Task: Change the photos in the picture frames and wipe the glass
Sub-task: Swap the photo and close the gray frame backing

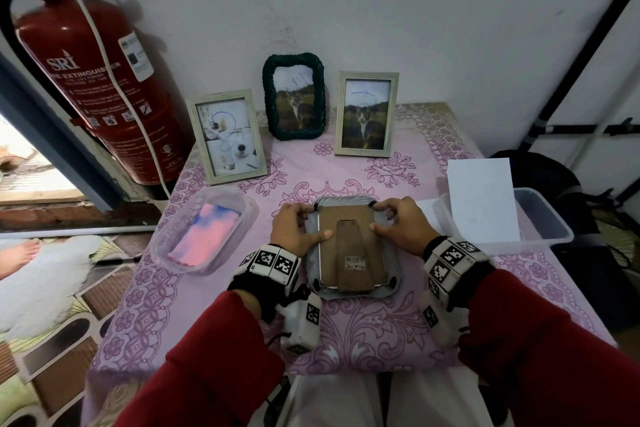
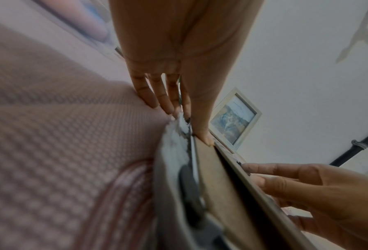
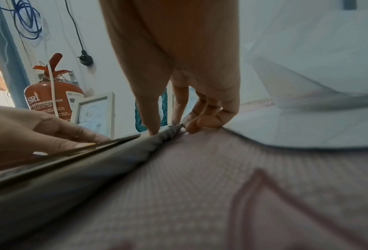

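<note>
A red fire extinguisher [image 1: 100, 80] stands off the table's far left corner. Near the left edge a clear container [image 1: 204, 229] holds a pink-and-blue cloth [image 1: 207, 236]. Three upright frames line the far edge: a pale one [image 1: 227, 137], a dark rope-edged one [image 1: 294, 97], another pale one [image 1: 367, 113]. At the table's [image 1: 242, 305] middle a grey frame [image 1: 389, 274] lies face down, brown backing board [image 1: 349, 246] up. The left hand [image 1: 296, 229] grips its far left corner, thumb pressed on the board; the right hand [image 1: 401, 225] grips the far right corner, thumb on the board's edge. By the right edge, a clear tub [image 1: 540, 229] holds a white sheet [image 1: 481, 198].
</note>
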The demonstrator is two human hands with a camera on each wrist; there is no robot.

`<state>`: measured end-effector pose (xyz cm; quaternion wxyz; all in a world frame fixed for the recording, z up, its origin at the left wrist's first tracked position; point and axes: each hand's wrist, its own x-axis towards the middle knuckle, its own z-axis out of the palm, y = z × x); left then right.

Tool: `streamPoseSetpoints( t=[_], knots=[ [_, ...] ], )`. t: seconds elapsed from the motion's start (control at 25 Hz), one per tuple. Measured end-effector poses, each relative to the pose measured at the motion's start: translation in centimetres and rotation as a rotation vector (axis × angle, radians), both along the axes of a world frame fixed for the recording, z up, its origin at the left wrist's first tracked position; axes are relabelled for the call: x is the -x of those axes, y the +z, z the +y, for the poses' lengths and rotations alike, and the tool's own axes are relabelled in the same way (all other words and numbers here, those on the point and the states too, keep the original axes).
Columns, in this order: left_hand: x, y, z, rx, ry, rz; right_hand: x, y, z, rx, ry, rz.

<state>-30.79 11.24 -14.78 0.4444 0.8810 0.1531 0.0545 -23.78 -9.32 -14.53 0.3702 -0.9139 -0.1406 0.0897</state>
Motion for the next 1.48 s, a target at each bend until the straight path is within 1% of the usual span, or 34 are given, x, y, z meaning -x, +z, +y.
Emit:
streamPoseSetpoints(
  t=[0.24,0.44,0.76,0.88,1.08,1.28,1.4,1.48],
  knots=[
    [0.4,0.1,-0.1,-0.020,-0.007,-0.002,-0.2,-0.1,-0.1,-0.005,0.012,-0.002],
    [0.4,0.2,0.0,-0.065,-0.043,0.032,-0.2,0.0,-0.1,-0.021,0.022,-0.007],
    [0.2,0.3,0.0,-0.076,-0.076,0.053,0.1,0.1,-0.1,0.004,0.027,-0.039],
    [0.2,0.3,0.1,-0.066,-0.078,0.057,0.1,0.4,-0.1,0.023,0.062,-0.021],
    [0.2,0.2,0.1,-0.060,-0.085,0.060,-0.4,1.0,0.0,0.114,0.126,0.015],
    [0.2,0.1,0.2,-0.066,-0.088,0.071,-0.6,1.5,-0.2,0.079,0.191,-0.031],
    [0.2,0.2,0.2,-0.058,-0.090,0.082,-0.3,1.4,-0.2,0.076,0.171,-0.048],
    [0.4,0.5,0.0,-0.019,-0.108,0.086,0.2,1.6,-0.3,0.043,0.134,-0.036]
  ],
)
